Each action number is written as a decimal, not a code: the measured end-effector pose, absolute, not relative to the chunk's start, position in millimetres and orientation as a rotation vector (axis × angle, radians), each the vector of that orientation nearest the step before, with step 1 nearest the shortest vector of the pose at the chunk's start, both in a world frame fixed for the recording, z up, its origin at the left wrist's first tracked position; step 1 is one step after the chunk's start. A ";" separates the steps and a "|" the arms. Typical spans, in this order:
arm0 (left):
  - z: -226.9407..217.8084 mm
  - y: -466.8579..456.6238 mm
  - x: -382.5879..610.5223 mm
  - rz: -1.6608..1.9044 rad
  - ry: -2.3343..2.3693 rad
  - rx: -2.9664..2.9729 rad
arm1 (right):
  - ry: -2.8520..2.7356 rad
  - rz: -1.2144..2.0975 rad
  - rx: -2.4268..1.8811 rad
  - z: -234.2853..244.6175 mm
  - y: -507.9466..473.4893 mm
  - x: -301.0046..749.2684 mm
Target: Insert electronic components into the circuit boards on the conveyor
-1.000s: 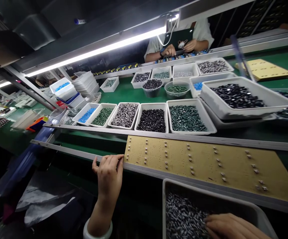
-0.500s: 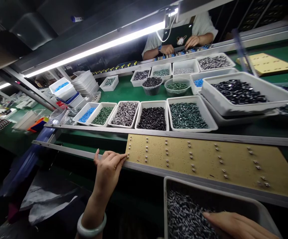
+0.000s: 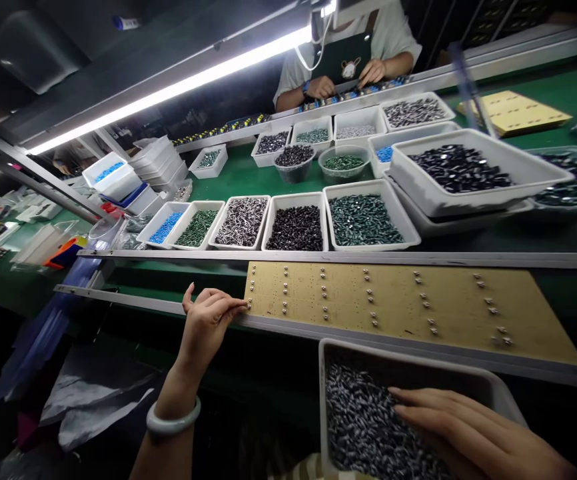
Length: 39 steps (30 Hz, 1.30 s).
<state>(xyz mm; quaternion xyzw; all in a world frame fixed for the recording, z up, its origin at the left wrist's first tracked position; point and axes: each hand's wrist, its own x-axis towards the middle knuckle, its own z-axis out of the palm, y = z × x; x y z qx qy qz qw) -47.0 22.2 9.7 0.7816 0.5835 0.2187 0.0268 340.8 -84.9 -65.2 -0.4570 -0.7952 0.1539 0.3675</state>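
The fingers (image 3: 223,305) of the left hand (image 3: 203,327) come close together in a point at the near left corner of a long gold board (image 3: 398,300). I can't tell if they pinch something or just touch the board. The back of this hand faces up, and the finger on its left side sticks up. The arm rises from the bottom, leaning to the right, with a pale bangle (image 3: 172,425) around the wrist.

The right hand (image 3: 473,427) comes in from the bottom right. It lies flat and points left over a deep gray tray (image 3: 433,377). Its fingers are long and straight, side by side. Their tips are in among many small dark bits (image 3: 363,420); I can't tell if they have picked one up.

The board lies between two metal rails, a far rail (image 3: 218,256) and a near rail (image 3: 308,329). Rows of shiny metal pieces (image 3: 324,291) stand up on it. The tray is just this side of the near rail. Behind the far rail, white tubs (image 3: 406,220) stand on the green bench (image 3: 243,175).
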 end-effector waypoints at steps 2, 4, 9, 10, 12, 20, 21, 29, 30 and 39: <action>8.3 24.9 -49.1 0.671 1.779 2.425 | -2.204 0.382 -1.084 -62.0 -79.8 352.1; 7.2 27.7 -51.6 0.662 1.759 2.432 | -2.286 0.357 -0.994 -59.0 -76.2 358.0; 6.4 32.5 -62.1 0.632 1.632 2.475 | -2.241 0.458 -1.100 -51.6 -75.2 355.2; 6.5 33.1 -64.0 0.626 1.604 2.484 | -2.253 0.457 -1.081 -50.7 -74.8 354.6; 6.6 34.6 -66.5 0.628 1.571 2.495 | -2.289 0.425 -1.007 -49.8 -73.2 354.8; 4.0 42.2 -65.8 0.646 1.558 2.483 | -2.218 0.457 -1.086 -55.9 -76.8 353.7; 4.0 42.4 -66.1 0.642 1.553 2.482 | -2.217 0.450 -1.085 -56.8 -77.6 352.8; 7.1 38.8 -69.5 0.621 1.532 2.476 | -2.252 0.388 -1.009 -56.3 -71.6 354.4; 7.5 38.5 -69.4 0.615 1.529 2.477 | -2.264 0.379 -1.000 -56.8 -70.8 355.6; 7.7 31.8 -61.9 0.686 1.585 2.563 | -2.259 0.387 -0.972 -50.7 -68.9 356.1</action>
